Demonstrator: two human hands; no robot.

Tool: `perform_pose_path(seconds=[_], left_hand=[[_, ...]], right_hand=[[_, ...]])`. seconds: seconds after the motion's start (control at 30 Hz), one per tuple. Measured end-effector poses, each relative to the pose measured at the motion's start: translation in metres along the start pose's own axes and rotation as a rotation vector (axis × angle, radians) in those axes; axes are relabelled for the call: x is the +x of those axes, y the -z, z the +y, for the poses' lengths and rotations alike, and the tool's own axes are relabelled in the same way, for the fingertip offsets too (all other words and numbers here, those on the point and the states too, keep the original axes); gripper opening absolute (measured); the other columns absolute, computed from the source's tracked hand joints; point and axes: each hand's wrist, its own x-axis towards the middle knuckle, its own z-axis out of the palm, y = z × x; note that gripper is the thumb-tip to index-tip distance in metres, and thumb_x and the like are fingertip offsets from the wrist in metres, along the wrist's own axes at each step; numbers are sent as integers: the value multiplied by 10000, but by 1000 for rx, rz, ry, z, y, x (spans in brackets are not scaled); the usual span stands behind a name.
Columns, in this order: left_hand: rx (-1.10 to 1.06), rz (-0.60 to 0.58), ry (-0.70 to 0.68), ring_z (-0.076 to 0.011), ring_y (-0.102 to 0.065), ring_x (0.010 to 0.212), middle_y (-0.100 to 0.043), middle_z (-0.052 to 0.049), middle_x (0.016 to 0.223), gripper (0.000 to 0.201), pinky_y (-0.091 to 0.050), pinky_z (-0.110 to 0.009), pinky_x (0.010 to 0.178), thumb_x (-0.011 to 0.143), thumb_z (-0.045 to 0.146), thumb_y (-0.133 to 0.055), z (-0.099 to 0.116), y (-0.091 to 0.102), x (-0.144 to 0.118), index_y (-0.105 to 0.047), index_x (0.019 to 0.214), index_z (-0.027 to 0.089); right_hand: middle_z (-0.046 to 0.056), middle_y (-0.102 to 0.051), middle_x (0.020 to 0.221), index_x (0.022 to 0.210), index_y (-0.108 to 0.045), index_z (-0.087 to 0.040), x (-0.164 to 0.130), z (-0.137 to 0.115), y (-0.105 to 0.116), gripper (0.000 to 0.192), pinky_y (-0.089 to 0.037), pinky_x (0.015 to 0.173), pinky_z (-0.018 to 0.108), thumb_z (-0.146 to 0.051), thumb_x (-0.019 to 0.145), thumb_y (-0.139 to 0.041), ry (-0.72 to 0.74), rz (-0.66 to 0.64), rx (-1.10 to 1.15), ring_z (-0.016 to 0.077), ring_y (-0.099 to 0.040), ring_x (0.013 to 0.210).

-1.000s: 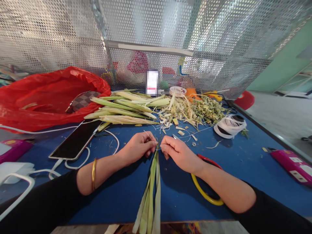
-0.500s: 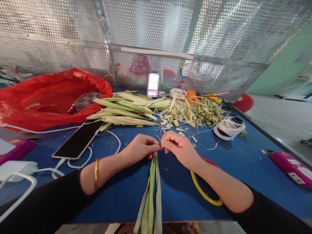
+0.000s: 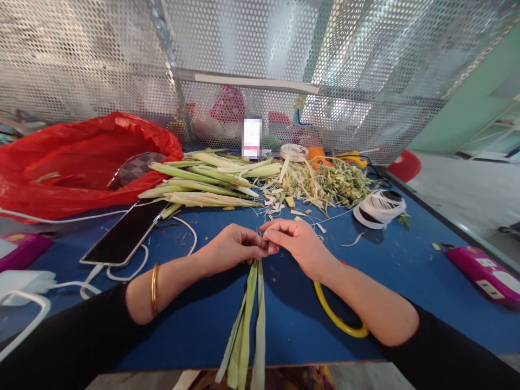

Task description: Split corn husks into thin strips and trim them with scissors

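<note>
both hands, left hand (image 3: 233,250) and right hand (image 3: 294,246), pinch closed on the top of thin, limp leaf strips (image 3: 246,325) over the blue desk (image 3: 398,271); light, floppy, likely best held at the gathered tips

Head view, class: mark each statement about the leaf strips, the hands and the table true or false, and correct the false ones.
1. Both hands, left hand and right hand, pinch the top of the leaf strips. True.
2. The leaf strips hang past the near edge of the blue table. True.
3. The phone lies to the right of the hands. False: it lies to their left.
4. The plastic bag is green. False: it is red.
5. A gold bangle sits on the right wrist. False: on the left wrist.
</note>
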Motion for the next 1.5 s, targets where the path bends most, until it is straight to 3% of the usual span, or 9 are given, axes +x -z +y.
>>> perform_pose_path(seconds=[0.2,0.37,0.53,0.73,0.9,1.1,1.37,1.5], left_hand=[[19,-64,-36,-86,-484,599,-613,38,654,167,-381,-212,603,650,239,-666,1,3,0,-715,783,151],[38,5,-12,-68,-438,502,-557,43,547,149,-347,-196,504,706,276,-620,3,1,-2,-687,682,145],[27,74,52,-65,-464,479,-613,19,600,256,-316,-180,440,703,398,-647,3,1,-1,-706,757,154],[-41,65,29,-57,-468,467,-580,33,576,236,-330,-175,439,725,386,-635,4,4,-2,-685,702,157],[-82,89,53,-49,-474,465,-601,28,598,224,-337,-168,437,724,372,-637,5,4,-2,-684,743,153],[-106,182,45,-62,-492,468,-627,15,603,198,-350,-171,424,689,324,-676,3,2,-2,-693,780,149],[-66,227,41,-61,-486,461,-598,27,550,149,-328,-162,412,658,268,-697,2,3,-2,-696,747,149],[-10,231,-5,-65,-493,480,-618,24,569,119,-367,-173,449,634,241,-707,3,4,-1,-687,709,151]], right_hand=[[17,-615,644,588,-630,-170,2,4,2,209,-470,701,295,-299,753,-628,-23,10,45,164,-614,780],[3,-622,604,764,-679,-158,3,11,4,145,-468,629,270,-293,766,-625,-53,-3,108,129,-597,637],[-33,-590,556,990,-664,-172,3,7,9,244,-446,607,254,-283,781,-605,14,150,-27,107,-549,551],[0,-585,783,822,-696,-196,-1,8,10,140,-397,550,247,-318,764,-661,83,36,-403,92,-498,558],[-21,-546,716,698,-671,-197,-3,11,9,70,-357,562,233,-222,758,-694,164,24,-619,96,-482,603],[-25,-538,683,685,-631,-188,-2,12,11,126,-349,563,231,-210,809,-641,239,31,-641,98,-483,606],[-18,-542,693,685,-621,-189,-7,7,8,126,-385,618,244,-208,809,-634,303,-126,-675,108,-514,649],[6,-597,783,817,-590,-192,-5,9,9,53,-432,616,258,-222,844,-557,204,-22,-489,111,-562,635]])
